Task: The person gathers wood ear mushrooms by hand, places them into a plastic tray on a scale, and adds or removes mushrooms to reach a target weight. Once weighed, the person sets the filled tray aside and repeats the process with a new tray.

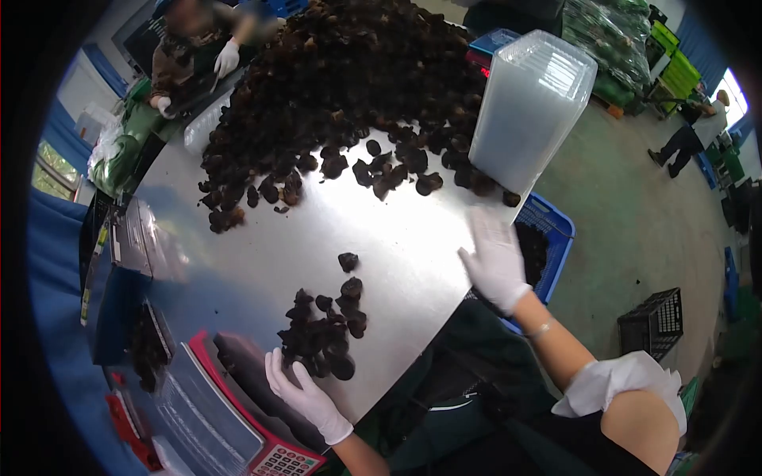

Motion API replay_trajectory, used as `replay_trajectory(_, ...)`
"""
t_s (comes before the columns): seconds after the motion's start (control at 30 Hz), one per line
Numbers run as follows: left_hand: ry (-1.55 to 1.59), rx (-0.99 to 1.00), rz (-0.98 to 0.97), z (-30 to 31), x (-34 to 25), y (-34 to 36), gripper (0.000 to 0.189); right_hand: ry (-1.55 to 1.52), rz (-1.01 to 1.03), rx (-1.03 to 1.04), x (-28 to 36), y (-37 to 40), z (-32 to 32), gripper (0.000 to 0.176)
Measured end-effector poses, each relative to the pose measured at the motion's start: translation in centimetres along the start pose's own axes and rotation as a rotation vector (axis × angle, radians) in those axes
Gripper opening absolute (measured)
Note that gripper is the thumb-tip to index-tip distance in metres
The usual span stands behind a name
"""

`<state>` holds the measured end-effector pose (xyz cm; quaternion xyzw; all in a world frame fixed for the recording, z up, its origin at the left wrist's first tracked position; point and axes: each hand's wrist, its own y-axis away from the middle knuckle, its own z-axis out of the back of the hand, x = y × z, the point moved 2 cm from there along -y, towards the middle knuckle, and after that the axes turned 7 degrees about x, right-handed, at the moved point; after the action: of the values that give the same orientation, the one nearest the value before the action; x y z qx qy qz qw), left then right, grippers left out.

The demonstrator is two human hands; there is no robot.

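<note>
My left hand (pixel 308 397), in a white glove, has its fingers stretched out at the lower edge of a small heap of dark, cap-like mushrooms (pixel 313 337). Right beside it is a red scale (pixel 262 428) with a keypad. My right hand (pixel 496 262), also gloved and slightly blurred, is spread over the right edge of the metal table (pixel 413 293), holding nothing. Just above its fingertips stands a tall stack of clear plastic trays (pixel 528 111). A large mound of the same dark mushrooms (pixel 341 87) covers the far part of the table.
Beside the table at the right, a blue basket (pixel 559 242) holds dark pieces. A black crate (pixel 651 321) sits on the floor. Across the table a person (pixel 190 55) in white gloves works; another person (pixel 698 131) is far right. A metal box (pixel 131 238) stands at left.
</note>
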<state>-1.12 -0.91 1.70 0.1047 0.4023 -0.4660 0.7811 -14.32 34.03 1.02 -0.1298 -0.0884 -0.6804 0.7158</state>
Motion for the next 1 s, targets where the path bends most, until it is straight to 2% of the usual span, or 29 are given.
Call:
replay_trajectory(0.07,-0.017,0.003,-0.004,0.0,0.0,-0.1,0.039,0.049,-0.151,-0.013,-3.6,1.5,2.6,0.065)
replay_trajectory(0.13,-0.043,0.001,0.002,0.0,-0.2,0.0,0.039,0.210,-0.277,-0.168,-9.8,3.9,0.3,0.056)
replay_trajectory(0.2,-0.074,0.036,0.011,0.1,-0.7,-0.1,0.039,0.146,-0.259,-0.243,-10.4,4.8,1.9,0.049)
replay_trajectory(0.27,-0.085,0.028,0.013,0.1,-1.0,-0.1,0.039,0.090,-0.174,-0.270,-8.3,3.6,3.9,0.046)
replay_trajectory(0.33,-0.100,0.035,0.006,0.2,-0.9,-0.1,0.039,-0.247,0.185,-0.125,-5.2,0.7,4.5,0.047)
replay_trajectory(0.4,-0.084,0.041,0.018,0.0,-0.8,-0.1,0.040,-0.234,0.384,-0.169,-1.3,-2.8,3.3,0.048)
replay_trajectory(0.47,-0.082,0.036,0.026,-0.1,-0.7,-0.1,0.040,-0.173,0.448,-0.199,2.2,-8.1,3.8,0.049)
replay_trajectory(0.53,-0.089,0.033,0.040,0.0,-0.8,-0.1,0.041,-0.140,0.345,-0.342,2.8,-15.0,2.1,0.056)
replay_trajectory(0.6,-0.099,0.039,0.034,0.1,-1.0,0.0,0.042,0.068,0.050,-0.390,2.8,-21.3,1.5,0.071)
replay_trajectory(0.67,-0.102,0.034,0.042,0.0,-1.2,-0.1,0.042,0.075,-0.235,-0.455,0.5,-27.1,0.7,0.085)
replay_trajectory(0.73,-0.109,0.029,0.051,0.0,-1.3,-0.1,0.043,-0.141,-0.421,-0.310,-0.4,-29.3,0.8,0.087)
replay_trajectory(0.77,-0.127,0.038,0.042,0.0,-1.3,0.0,0.043,-0.126,-0.419,-0.154,-0.4,-30.0,0.6,0.082)
replay_trajectory(0.8,-0.145,0.047,0.031,0.0,-1.3,-0.1,0.044,-0.050,-0.361,-0.102,0.1,-30.2,0.2,0.069)
replay_trajectory(0.87,-0.157,0.045,0.034,0.1,-1.2,-0.1,0.044,-0.096,-0.166,-0.049,1.5,-30.2,-0.1,0.055)
replay_trajectory(0.9,-0.166,0.051,0.041,0.0,-1.2,-0.2,0.044,-0.264,0.020,-0.050,2.1,-29.6,-0.6,0.047)
replay_trajectory(0.93,-0.166,0.046,0.049,-0.1,-1.3,-0.2,0.044,-0.295,0.155,-0.075,3.3,-28.3,0.1,0.048)
replay_trajectory(1.0,-0.179,0.051,0.051,-0.1,-1.4,-0.2,0.045,-0.514,0.301,-0.284,4.1,-28.0,0.5,0.051)
